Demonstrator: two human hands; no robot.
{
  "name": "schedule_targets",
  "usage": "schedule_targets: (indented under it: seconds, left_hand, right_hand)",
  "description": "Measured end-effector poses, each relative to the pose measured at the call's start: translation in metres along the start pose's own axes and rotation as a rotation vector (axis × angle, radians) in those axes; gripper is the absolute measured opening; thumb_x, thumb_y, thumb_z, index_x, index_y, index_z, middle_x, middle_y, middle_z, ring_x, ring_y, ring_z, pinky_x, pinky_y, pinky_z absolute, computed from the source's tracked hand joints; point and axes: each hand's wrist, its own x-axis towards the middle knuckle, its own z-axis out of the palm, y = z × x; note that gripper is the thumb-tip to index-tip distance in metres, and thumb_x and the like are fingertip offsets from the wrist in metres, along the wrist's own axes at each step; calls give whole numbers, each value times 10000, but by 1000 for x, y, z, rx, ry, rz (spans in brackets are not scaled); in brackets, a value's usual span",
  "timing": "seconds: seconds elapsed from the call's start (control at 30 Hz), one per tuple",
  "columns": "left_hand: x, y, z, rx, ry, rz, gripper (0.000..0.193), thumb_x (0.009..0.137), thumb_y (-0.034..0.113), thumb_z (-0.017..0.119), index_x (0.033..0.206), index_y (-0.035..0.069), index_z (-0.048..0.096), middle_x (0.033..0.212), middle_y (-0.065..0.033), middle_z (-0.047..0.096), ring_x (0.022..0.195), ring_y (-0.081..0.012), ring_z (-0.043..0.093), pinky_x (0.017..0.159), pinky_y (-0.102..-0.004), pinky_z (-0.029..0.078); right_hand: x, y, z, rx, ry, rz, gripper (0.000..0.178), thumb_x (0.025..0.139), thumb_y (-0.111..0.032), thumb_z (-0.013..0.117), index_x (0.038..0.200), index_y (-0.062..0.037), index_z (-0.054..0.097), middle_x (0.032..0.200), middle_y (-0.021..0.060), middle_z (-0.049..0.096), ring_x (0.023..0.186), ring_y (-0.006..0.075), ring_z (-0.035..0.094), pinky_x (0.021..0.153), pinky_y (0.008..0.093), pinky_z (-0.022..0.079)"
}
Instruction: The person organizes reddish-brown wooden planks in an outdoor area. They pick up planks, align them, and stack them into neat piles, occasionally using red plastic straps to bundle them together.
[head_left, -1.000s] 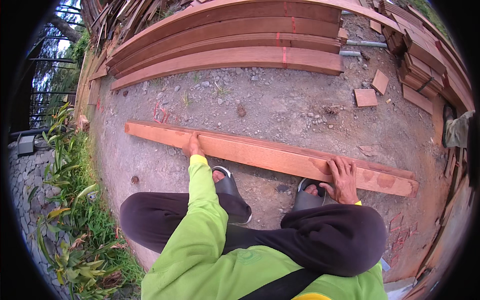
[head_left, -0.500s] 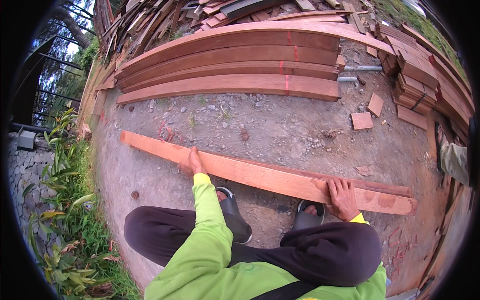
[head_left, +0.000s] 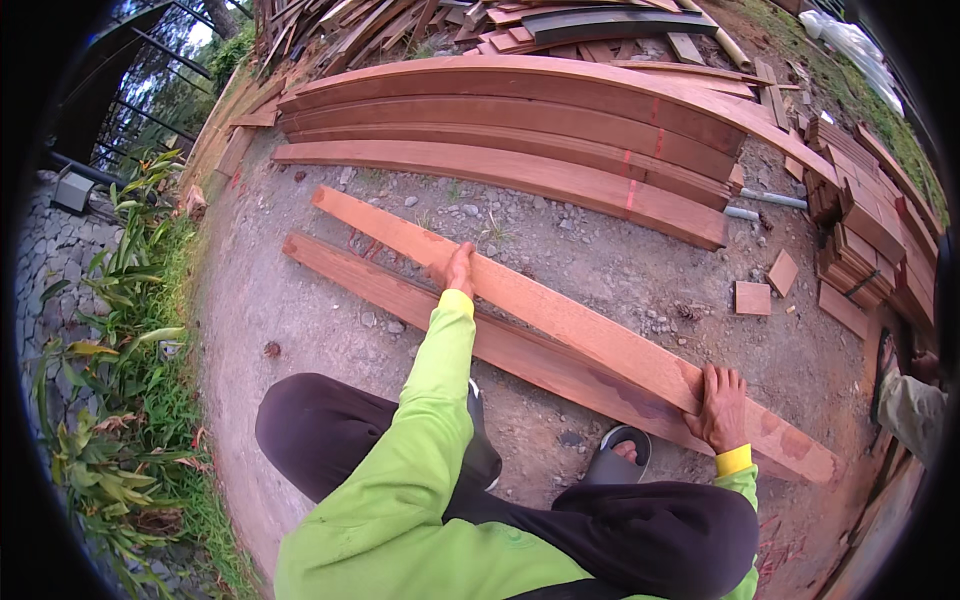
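Note:
A long reddish wooden plank (head_left: 560,315) runs diagonally over the gravel ground, its far end angled away from a second plank (head_left: 520,355) lying under it. My left hand (head_left: 458,270) grips the upper plank's near edge around its middle. At the plank's near end, my right hand (head_left: 720,405) is curled over the edge. I am squatting in dark trousers and a lime-green top, with a grey sandal (head_left: 620,450) just behind the lower plank.
A stack of long curved planks (head_left: 520,130) lies at the back. Short boards (head_left: 860,240) are piled at the right, with loose wood blocks (head_left: 752,297) nearby. Plants (head_left: 130,330) line the left edge. Another person's sleeve (head_left: 910,410) shows at the right rim.
The upper plank has come off the lower one and its far end has swung away, so two planks now show. Both hands have kept their hold on it.

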Motion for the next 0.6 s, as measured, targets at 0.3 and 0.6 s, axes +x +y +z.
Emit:
schedule_targets:
  seconds: [0.3,0.6]
  left_hand:
    - [-14,13,7,357,148,-66,920,565,252,874,1204,-111,321,1214,-335,485,1120,-447,540,991,-445,464]
    - [-48,33,13,877,200,435,954,590,339,857,1297,-37,339,1272,-219,417,1213,-380,417,976,-471,418]
  right_hand:
    - [9,9,20,61,23,-58,783,518,-211,825,1180,-5,460,1070,180,517,1015,356,481,874,454,395]
    - [37,32,28,-27,-39,-37,771,522,-137,777,1206,-1,447,1102,189,516,1042,374,477,903,445,408]
